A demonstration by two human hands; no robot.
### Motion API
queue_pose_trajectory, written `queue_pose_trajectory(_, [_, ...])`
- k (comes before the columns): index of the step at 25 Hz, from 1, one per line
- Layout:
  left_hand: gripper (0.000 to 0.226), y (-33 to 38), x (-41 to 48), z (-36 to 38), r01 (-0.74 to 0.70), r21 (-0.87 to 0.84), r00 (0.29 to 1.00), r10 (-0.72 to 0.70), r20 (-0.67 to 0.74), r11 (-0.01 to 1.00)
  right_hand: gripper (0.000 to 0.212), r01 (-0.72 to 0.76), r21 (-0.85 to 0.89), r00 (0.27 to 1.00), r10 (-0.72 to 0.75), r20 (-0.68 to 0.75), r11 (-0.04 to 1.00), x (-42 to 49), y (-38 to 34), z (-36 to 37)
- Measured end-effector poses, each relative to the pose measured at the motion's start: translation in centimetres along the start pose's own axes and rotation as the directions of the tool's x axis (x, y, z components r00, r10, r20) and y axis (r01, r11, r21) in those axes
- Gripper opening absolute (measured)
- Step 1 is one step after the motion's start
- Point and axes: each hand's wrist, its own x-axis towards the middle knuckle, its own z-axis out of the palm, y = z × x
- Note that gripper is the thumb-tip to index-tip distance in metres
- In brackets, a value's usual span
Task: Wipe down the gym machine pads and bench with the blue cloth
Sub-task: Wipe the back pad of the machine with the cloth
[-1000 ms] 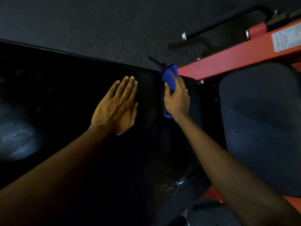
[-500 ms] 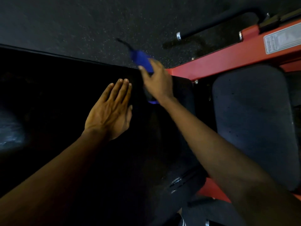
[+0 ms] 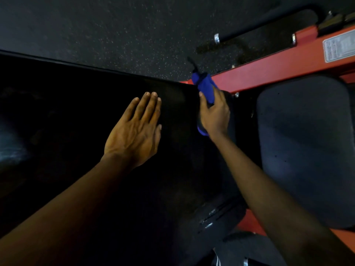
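A long black bench pad (image 3: 67,116) fills the left and middle of the view. My left hand (image 3: 137,131) lies flat on it with straight fingers. My right hand (image 3: 215,114) grips the blue cloth (image 3: 204,86) at the pad's far right end, the cloth bunched and sticking out past my fingers, with a bit of it showing below my wrist. A second, greyer seat pad (image 3: 307,150) sits to the right, apart from both hands.
A red steel machine frame (image 3: 269,73) runs diagonally behind the pads, with a white label (image 3: 338,48) at its right end. A black bar with chrome collars (image 3: 255,28) lies above it. Speckled black rubber floor (image 3: 115,25) fills the top.
My right hand swept the cloth left and up along the pad's far edge, then came back right and down toward the pad's end. My left hand stayed flat on the pad.
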Motion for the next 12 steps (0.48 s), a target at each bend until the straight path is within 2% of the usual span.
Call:
queue_pose_trajectory(2, [0.066, -0.2, 0.0, 0.0, 0.005, -0.003, 1.000, -0.005, -0.020, 1.000, 0.047, -0.150, -0.058, 0.989, 0.148, -0.031, 0.987, 2.8, 2.3, 0.2])
queue_pose_trajectory(5, [0.066, 0.0, 0.0, 0.0, 0.017, -0.007, 1.000, -0.017, -0.012, 1.000, 0.046, -0.469, -0.119, 0.883, 0.461, -0.090, 0.875, 5.6, 6.3, -0.4])
queue_pose_trajectory(6, [0.066, 0.0, 0.0, 0.1, 0.014, -0.008, 1.000, -0.014, -0.007, 1.000, 0.046, -0.510, -0.134, 0.860, 0.502, -0.088, 0.850, 5.6, 6.6, -0.7])
queue_pose_trajectory(8, [0.067, 0.0, 0.1, 0.1, 0.004, -0.024, 1.000, -0.004, 0.004, 1.000, 0.048, -0.463, -0.142, 0.886, 0.457, -0.072, 0.875, 3.8, 5.6, -0.9])
queue_pose_trajectory(10, [0.066, -0.1, 0.1, 0.1, 0.011, -0.018, 1.000, -0.011, -0.012, 1.000, 0.049, -0.319, -0.092, 0.948, 0.317, -0.038, 0.943, -0.9, 3.9, -0.9])
queue_pose_trajectory(12, [0.066, -0.2, 0.1, 0.0, 0.021, -0.009, 1.000, -0.021, -0.018, 1.000, 0.047, -0.216, -0.047, 0.976, 0.216, -0.004, 0.975, -6.1, 2.7, -1.5])
